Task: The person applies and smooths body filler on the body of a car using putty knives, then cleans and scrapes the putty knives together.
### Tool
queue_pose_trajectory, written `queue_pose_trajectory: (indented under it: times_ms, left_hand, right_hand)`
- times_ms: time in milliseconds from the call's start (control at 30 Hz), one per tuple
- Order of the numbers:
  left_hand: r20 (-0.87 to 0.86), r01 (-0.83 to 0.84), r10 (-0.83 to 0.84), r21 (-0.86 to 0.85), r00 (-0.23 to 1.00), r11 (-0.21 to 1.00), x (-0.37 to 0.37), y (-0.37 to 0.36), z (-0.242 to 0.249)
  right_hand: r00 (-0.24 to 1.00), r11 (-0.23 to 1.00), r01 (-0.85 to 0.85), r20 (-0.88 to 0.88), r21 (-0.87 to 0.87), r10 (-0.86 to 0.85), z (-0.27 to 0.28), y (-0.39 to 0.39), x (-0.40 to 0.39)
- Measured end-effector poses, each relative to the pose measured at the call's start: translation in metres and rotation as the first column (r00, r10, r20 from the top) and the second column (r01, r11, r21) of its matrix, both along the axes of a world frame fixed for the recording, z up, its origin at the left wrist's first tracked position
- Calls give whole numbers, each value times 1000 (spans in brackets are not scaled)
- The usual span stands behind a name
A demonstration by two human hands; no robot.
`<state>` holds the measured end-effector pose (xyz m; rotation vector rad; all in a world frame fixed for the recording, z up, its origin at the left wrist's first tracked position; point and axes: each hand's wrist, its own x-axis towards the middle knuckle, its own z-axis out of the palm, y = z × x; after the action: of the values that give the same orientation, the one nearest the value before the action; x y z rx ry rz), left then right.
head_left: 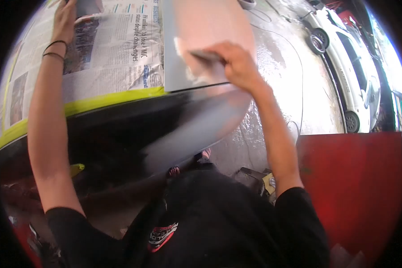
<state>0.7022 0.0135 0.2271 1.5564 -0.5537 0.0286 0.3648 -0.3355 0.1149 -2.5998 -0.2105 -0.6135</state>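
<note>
My right hand (236, 62) is closed around a thin dark-grey flat spreader (206, 55), slightly blurred. Its edge lies against a car panel (175, 71) coated in grey and pinkish tan. Streaks of pale filler (179, 47) show on the panel beside and below the spreader. At the top left, my left hand (64, 22) is partly cut off by the frame edge. It grips a grey flat board (89, 6) above newspaper (116, 58) that covers the neighbouring part of the car.
Yellow-green tape (116, 99) edges the newspaper. Below it curves the car's dark side (120, 129), with a grey patch (183, 138). A white car (353, 67) stands on the wet floor (294, 67), where a thin hose or cable runs. A red panel (353, 178) is at my right.
</note>
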Motion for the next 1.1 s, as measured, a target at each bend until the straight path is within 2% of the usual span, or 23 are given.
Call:
queue_pose_trajectory:
  times_ms: [33,100,167,233,300,333,367,433,467,500,533,600,633,667,700,767,800,833,933,967,1000,1067,1100]
  left_hand:
    - [54,60,-58,-32,997,998,11,-3,-2]
    - [245,130,-112,-58,963,990,21,-13,-6]
    - [188,-15,70,-279,980,960,-38,-31,-6]
    - [145,-32,88,-350,986,936,-89,-39,15]
    - [182,49,22,-378,983,924,-147,-31,15]
    - [162,18,42,-354,986,935,-187,-24,11]
    - [50,150,-143,-420,988,895,-229,-17,5]
    - [-57,156,-220,-538,974,828,-320,-19,-27]
    - [-221,124,-305,-586,926,801,-366,-18,-46]
    - [-348,102,-337,-547,875,831,-401,-14,-69]
    - [-385,106,-366,-553,847,827,-433,-17,-100]
    - [-661,116,-469,-505,586,855,-493,-20,-150]
    - [-772,131,-517,-508,369,852,-514,-17,-174]
    - [-796,142,-572,-554,200,820,-536,-18,-194]
    - [-860,188,-510,-500,7,845,-559,-20,-191]
    - [-867,306,-488,-438,106,845,-596,-28,-209]
    - [-855,368,-482,-392,193,843,-617,-35,-202]
    - [-853,355,-474,-384,216,852,-637,-41,-190]
    - [-812,482,-396,-164,429,860,-676,-57,-174]
    - [-643,634,-533,-93,550,767,-686,-61,-156]
    - [-287,805,-755,139,590,577,-694,-69,-128]
    - [-93,870,-928,391,361,300,-727,-78,-68]
    - [38,710,-988,692,147,132,-745,-85,-25]
  right_hand:
    - [995,997,38,94,-60,-33,-10,17,-25]
    - [992,988,122,15,-97,-121,-2,47,-70]
    - [982,978,184,-20,-97,-186,4,63,-103]
    - [980,978,197,-9,-64,-198,13,72,-128]
    - [945,962,251,190,107,-268,28,86,-158]
    - [908,944,265,280,199,-313,35,98,-180]
    - [884,911,240,312,335,-348,46,115,-206]
    - [881,829,182,286,529,-376,49,150,-258]
    - [881,771,147,272,620,-387,44,167,-282]
    - [892,804,103,302,586,-335,33,181,-302]
    - [902,833,66,325,549,-285,19,195,-319]
    - [917,860,-26,354,510,-183,-5,221,-348]
    - [927,875,-40,344,482,-147,-16,232,-364]
    - [945,900,6,292,435,-148,-25,240,-383]
    - [959,921,49,240,386,-152,-35,243,-399]
    - [953,908,137,199,396,-230,-64,240,-432]
    - [948,902,175,179,395,-262,-79,234,-451]
    - [935,882,223,166,415,-314,-93,225,-470]
    - [869,830,454,44,324,-492,-120,195,-534]
    - [818,780,559,-31,281,-575,-127,186,-555]
    - [795,721,587,-93,367,-600,-148,179,-579]
    - [755,590,636,-243,497,-609,-194,171,-619]
    - [735,557,649,-240,518,-634,-195,174,-629]
